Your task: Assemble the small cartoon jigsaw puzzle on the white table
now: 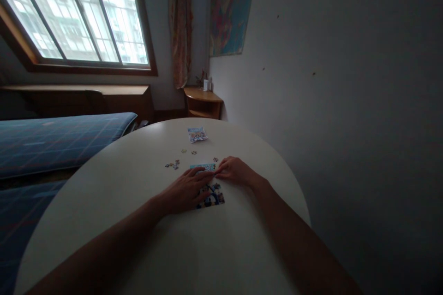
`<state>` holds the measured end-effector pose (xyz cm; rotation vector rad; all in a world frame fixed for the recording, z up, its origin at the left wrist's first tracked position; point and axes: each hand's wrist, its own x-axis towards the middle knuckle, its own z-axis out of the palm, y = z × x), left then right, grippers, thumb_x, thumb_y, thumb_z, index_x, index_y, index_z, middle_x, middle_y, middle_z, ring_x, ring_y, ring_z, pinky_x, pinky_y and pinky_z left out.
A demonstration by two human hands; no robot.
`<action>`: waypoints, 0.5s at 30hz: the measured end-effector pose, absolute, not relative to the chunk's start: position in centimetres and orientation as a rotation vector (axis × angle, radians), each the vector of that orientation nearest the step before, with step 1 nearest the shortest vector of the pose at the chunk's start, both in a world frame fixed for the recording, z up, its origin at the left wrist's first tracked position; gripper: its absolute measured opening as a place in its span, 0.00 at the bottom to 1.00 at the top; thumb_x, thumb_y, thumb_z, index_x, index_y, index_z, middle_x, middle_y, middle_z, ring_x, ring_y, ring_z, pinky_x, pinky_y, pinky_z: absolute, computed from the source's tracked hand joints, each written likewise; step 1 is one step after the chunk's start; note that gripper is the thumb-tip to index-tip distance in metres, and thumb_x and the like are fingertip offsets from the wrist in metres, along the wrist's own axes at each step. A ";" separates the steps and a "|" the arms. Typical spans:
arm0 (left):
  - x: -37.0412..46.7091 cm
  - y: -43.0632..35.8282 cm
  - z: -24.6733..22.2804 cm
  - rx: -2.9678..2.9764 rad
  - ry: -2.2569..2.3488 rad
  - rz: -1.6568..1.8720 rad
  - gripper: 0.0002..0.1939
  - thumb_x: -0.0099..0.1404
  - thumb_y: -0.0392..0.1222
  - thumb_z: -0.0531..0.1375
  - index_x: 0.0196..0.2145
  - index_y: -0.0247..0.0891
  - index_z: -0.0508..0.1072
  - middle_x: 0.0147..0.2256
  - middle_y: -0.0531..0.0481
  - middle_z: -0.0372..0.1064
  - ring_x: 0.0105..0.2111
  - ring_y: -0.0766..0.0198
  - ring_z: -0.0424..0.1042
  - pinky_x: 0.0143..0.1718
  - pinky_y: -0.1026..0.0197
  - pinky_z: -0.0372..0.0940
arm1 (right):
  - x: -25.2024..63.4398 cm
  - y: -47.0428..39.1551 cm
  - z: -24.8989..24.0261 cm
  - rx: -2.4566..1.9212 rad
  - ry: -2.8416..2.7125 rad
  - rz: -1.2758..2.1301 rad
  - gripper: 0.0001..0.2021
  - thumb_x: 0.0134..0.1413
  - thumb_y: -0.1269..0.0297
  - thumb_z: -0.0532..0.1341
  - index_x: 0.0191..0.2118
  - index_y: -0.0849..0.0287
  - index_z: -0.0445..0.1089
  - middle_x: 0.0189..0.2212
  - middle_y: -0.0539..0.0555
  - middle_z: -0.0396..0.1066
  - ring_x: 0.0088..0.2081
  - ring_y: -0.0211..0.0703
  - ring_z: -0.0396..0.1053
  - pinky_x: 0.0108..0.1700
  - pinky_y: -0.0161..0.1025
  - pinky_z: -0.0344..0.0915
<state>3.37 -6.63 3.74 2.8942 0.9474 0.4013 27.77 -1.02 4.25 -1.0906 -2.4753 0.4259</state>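
Note:
A partly assembled jigsaw puzzle (216,196) lies on the white round table (138,175), its upper part light blue and its lower part dark. My left hand (187,189) rests flat across its left side with the fingers spread, hiding part of the picture. At the puzzle's right edge my right hand (233,170) has its fingers pinched together; what is between the fingertips is too small to make out. One loose piece (216,159) lies just above the right fingertips. Several loose pieces (176,164) are grouped to the upper left.
Farther back on the table is a small picture packet (197,134). Two more loose pieces lie between it and the puzzle. A mattress (62,138) stands beyond the table's left edge, a corner shelf (202,95) behind it, and a wall close on the right.

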 end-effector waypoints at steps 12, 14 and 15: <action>3.5 -6.7 3.9 2.874 0.950 0.420 0.27 0.71 0.53 0.51 0.64 0.43 0.57 0.62 0.48 0.59 0.61 0.50 0.54 0.62 0.48 0.51 | 26.8 -2.6 6.6 -1.097 -2.691 0.032 0.07 0.53 0.62 0.65 0.36 0.53 0.81 0.35 0.53 0.79 0.38 0.42 0.72 0.47 0.39 0.62; 3.5 -6.7 4.0 2.874 0.944 0.426 0.28 0.70 0.54 0.52 0.64 0.44 0.58 0.62 0.48 0.60 0.61 0.50 0.55 0.62 0.47 0.51 | 26.3 -3.1 7.2 -1.134 -2.722 -0.028 0.07 0.52 0.64 0.65 0.35 0.53 0.81 0.35 0.53 0.79 0.38 0.43 0.72 0.46 0.39 0.62; 3.6 -6.8 4.1 2.874 0.940 0.427 0.28 0.70 0.55 0.52 0.63 0.44 0.59 0.61 0.48 0.60 0.61 0.49 0.55 0.62 0.47 0.51 | 26.1 -3.3 7.3 -1.150 -2.739 -0.054 0.07 0.52 0.65 0.65 0.35 0.53 0.81 0.35 0.53 0.79 0.38 0.43 0.72 0.45 0.38 0.62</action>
